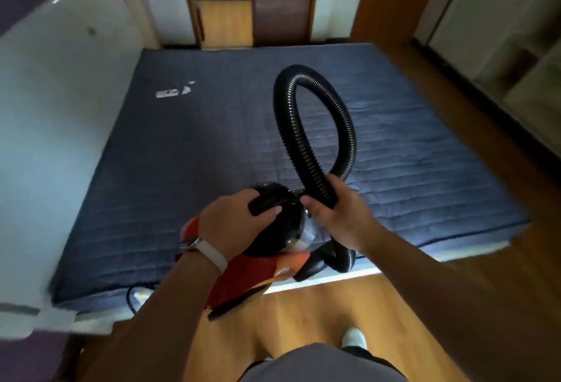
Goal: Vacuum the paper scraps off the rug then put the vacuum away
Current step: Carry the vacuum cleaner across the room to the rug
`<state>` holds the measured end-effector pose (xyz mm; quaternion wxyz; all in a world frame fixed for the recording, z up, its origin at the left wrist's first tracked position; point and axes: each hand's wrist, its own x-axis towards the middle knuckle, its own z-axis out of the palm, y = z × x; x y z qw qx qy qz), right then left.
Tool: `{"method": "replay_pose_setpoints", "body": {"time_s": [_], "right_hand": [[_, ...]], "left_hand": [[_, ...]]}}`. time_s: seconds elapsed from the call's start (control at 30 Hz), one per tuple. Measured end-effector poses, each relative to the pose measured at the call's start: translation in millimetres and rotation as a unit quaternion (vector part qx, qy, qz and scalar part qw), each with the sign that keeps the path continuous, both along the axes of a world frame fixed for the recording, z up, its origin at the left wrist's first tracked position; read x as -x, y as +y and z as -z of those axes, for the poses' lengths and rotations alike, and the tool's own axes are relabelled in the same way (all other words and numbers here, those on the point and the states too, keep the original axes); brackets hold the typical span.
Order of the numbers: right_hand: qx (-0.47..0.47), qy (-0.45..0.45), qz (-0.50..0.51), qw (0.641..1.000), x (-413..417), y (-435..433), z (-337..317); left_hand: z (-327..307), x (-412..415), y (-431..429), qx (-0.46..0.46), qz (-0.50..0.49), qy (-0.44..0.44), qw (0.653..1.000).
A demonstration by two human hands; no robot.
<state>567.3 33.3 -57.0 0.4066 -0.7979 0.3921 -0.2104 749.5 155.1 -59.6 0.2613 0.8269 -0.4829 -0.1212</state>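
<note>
From the head view, I saw the left hand (233, 214) curled around the black handle (263, 204) on top of the vacuum (285, 229), a black and red canister held up over the near edge of the rug (212, 138). The right hand (337, 214) gripped the black ribbed hose (300, 75) just right of the canister, with the thumb lying against the hose. From that grip the hose rose in a tall loop over the rug and curved back down past the right wrist to the front of the canister. The paper scraps (174, 91) lay on the far left part of the dark blue quilted rug, well apart from the vacuum. A white watch band (212, 252) circled the left wrist. Wooden floor (303, 305) showed near me, with one foot (353, 337) on it.
</note>
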Motion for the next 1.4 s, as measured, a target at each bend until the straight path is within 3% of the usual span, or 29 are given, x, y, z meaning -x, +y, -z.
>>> {"method": "replay_pose_setpoints", "body": {"time_s": [0.23,0.57,0.9,1.4], "right_hand": [[0.064,-0.021,0.157,0.985,95,-2,-5],[0.091,-0.071,0.239,0.964,273,-5,-9],[0.131,-0.106,0.291,0.942,452,-24,-16],[0.162,-0.063,0.410,0.896,620,-49,5]], "left_hand": [[-6,74,-53,0.044,0.101,-0.001,0.994],[-17,236,-107,0.063,0.223,-0.045,0.972],[-32,420,-144,0.099,0.272,-0.064,0.955],[-25,588,-240,0.112,0.423,-0.104,0.893]]}}
